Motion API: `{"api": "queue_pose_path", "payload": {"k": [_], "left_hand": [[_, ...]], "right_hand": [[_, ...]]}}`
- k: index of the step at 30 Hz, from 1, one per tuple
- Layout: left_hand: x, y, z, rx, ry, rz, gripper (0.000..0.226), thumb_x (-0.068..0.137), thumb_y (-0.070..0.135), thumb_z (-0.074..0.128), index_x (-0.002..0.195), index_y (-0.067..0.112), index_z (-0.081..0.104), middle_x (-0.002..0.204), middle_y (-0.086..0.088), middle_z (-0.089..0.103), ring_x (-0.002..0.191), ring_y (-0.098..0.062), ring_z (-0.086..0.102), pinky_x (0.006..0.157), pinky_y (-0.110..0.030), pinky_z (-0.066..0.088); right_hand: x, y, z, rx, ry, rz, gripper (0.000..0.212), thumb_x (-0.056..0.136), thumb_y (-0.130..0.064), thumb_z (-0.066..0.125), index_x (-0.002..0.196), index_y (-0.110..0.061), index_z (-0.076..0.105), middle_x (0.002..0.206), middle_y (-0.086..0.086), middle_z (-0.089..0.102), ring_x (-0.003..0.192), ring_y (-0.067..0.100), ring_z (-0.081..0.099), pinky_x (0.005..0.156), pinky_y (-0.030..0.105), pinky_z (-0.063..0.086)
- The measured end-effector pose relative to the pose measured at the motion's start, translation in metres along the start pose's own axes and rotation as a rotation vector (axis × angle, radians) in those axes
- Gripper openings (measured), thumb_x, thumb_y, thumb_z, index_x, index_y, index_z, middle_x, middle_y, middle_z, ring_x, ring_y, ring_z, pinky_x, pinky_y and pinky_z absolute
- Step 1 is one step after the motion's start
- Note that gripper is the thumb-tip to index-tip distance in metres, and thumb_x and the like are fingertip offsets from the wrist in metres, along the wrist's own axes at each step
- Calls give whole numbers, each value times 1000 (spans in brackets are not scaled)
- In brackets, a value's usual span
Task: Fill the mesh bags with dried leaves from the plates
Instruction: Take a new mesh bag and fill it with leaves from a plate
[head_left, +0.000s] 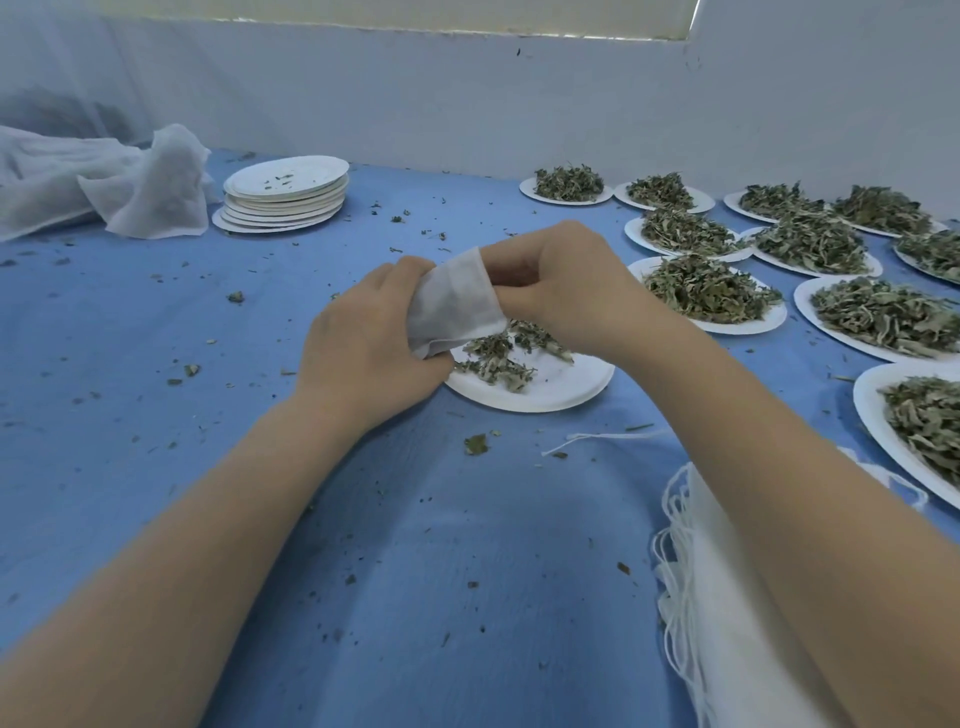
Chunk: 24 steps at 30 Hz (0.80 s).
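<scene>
A small white mesh bag hangs between both hands above a white paper plate. Only a thin scatter of dried green leaves lies on that plate. My left hand grips the bag's left side and lower corner. My right hand pinches the bag's right edge with curled fingers. The bag's inside is hidden.
Several plates heaped with dried leaves crowd the right side. A stack of used paper plates and a crumpled white cloth lie at the back left. Flat mesh bags with drawstrings lie near my right forearm. Leaf crumbs dot the blue tablecloth.
</scene>
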<state>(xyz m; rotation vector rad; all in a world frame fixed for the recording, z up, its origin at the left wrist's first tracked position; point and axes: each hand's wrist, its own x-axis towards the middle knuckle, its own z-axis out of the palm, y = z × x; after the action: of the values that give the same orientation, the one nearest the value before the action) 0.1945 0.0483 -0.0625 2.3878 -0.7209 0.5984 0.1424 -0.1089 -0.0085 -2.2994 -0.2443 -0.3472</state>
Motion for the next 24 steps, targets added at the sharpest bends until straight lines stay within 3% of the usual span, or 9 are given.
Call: {"api": "queue_pose_path", "payload": {"k": [2,3,6,9,12,15,17,21,24], "left_hand": [[1,-1,1,-14,3,-13,52,67,22,68,116,16,52,103,-3,60,90,-28,54,72,-37,44],[1,-2,1,-19,3,-21,52,67,22,69,116,17,52,103,-2,60,90,-28,54,73,-37,44],[2,-3,2,-24,10,-25,52,67,22,70,116,17,52,104,-1,60,91,-27,54,73,-35,43],[0,-2,2,-35,26,-8,52,66,19,70,115,17,53,102,-2,61,88,-28,54,72,-35,43],[1,-4,2,-33,22,-16,52,66,19,69,115,17,53,102,-2,61,89,-28,54,71,-33,42],[4,-10,0,-18,23,-61,52,67,22,69,116,19,51,104,-1,60,91,-27,53,71,-31,39],[5,-14,-1,-12,28,-87,53,67,22,70,116,19,51,107,-2,60,93,-27,53,71,-31,38],[6,-18,-3,9,33,-107,55,66,22,69,118,19,50,108,-4,59,94,-29,53,70,-31,37],[5,-18,-2,26,20,-108,55,67,23,69,118,19,50,109,-5,59,94,-29,53,70,-30,35]], "right_hand": [[0,0,-4,27,-59,3,21,85,-13,65,99,-25,74,96,4,73,98,21,65,86,43,51],[0,1,-7,39,-63,-1,20,84,-13,66,98,-25,73,95,2,74,96,19,67,87,40,52],[3,3,-4,14,56,-3,13,79,-12,71,88,-22,72,80,-12,70,79,4,66,73,12,49],[4,2,9,-231,74,-43,18,79,-6,63,87,-18,74,70,-10,63,60,-1,56,55,7,39],[3,3,5,-166,-2,-35,20,84,-11,62,90,-25,74,50,-21,56,45,-8,46,46,6,34],[4,13,-4,-21,115,-20,12,87,-22,63,90,-29,73,64,-26,63,59,-11,54,58,3,36],[7,23,-3,-132,132,41,17,91,-25,57,100,-24,72,79,-20,64,70,-6,55,62,2,35],[9,39,15,-503,-208,80,36,98,-17,38,127,-19,57,133,-1,52,119,15,46,93,18,30],[7,39,18,-548,-333,62,41,95,-11,33,128,-19,57,139,-1,49,125,18,40,101,28,33]]}}
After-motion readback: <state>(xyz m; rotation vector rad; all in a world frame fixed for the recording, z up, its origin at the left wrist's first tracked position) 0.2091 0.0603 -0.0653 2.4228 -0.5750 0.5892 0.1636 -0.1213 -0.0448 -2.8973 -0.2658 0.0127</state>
